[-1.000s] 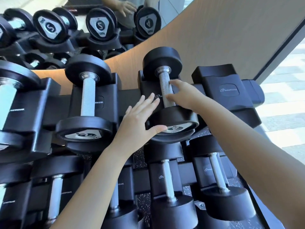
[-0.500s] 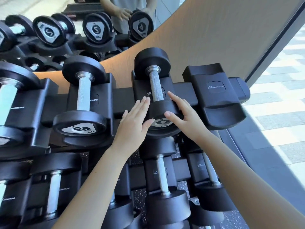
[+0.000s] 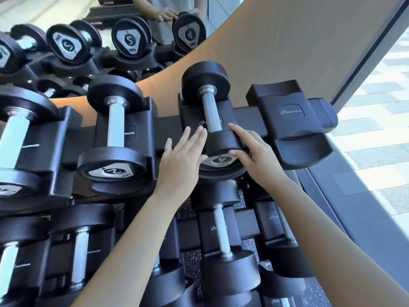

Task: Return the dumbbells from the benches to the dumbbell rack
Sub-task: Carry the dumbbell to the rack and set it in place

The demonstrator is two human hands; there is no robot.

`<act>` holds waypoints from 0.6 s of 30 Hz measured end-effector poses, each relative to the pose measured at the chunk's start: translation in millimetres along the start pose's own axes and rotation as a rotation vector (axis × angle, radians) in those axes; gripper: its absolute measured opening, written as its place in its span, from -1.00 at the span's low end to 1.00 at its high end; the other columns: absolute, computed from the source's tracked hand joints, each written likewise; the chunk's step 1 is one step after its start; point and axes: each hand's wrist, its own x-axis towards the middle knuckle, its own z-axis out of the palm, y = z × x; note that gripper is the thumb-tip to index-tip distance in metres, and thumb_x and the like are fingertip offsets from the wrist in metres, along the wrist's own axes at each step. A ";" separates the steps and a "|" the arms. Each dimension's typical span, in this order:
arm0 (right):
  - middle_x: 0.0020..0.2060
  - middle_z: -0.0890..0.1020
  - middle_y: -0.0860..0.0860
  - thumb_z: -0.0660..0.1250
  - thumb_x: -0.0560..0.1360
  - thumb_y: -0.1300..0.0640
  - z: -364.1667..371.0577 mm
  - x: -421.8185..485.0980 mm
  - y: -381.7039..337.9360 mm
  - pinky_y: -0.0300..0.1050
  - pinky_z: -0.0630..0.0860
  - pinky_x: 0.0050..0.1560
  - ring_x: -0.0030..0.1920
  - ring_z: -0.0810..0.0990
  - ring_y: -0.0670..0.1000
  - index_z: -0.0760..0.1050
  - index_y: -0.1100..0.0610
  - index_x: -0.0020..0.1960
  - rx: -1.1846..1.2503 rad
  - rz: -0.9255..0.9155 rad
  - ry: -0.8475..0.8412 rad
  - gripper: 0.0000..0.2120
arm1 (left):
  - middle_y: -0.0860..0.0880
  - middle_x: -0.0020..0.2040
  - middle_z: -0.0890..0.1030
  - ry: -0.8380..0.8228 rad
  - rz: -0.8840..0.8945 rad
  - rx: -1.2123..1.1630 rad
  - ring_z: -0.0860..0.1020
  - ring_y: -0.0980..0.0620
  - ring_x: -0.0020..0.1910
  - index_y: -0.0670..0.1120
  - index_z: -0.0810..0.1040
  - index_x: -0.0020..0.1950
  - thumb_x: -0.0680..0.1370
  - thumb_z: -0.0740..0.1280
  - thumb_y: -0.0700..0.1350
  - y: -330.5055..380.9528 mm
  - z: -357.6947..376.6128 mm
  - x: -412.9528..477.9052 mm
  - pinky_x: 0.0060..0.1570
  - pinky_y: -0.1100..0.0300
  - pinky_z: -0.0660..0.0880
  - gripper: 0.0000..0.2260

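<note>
Head: dumbbell [image 3: 212,116] lengthwise, numbered end nearest.

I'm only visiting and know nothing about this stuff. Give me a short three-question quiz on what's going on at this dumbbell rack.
1. True or false: the dumbbell marked 4 lies in a cradle on the top row of the rack.
2. Which part of it do the left hand and the right hand both touch? A the near head; B the far head; C the bare handle.
3. What number shows on the neighbouring dumbbell, one cradle to the left?

Key: 1 true; 2 A; 3 the number 2.
</note>
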 end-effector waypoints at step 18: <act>0.42 0.31 0.16 0.29 0.52 0.07 -4.1 -29.9 -14.7 0.16 0.25 0.38 0.44 0.25 0.14 0.17 0.02 0.48 -0.197 0.067 0.041 -0.42 | -0.19 0.38 0.36 -0.068 -0.095 0.069 0.30 -0.24 0.36 -0.21 0.30 0.39 0.54 0.11 0.01 21.1 -10.9 -17.1 0.21 -0.29 0.26 -0.53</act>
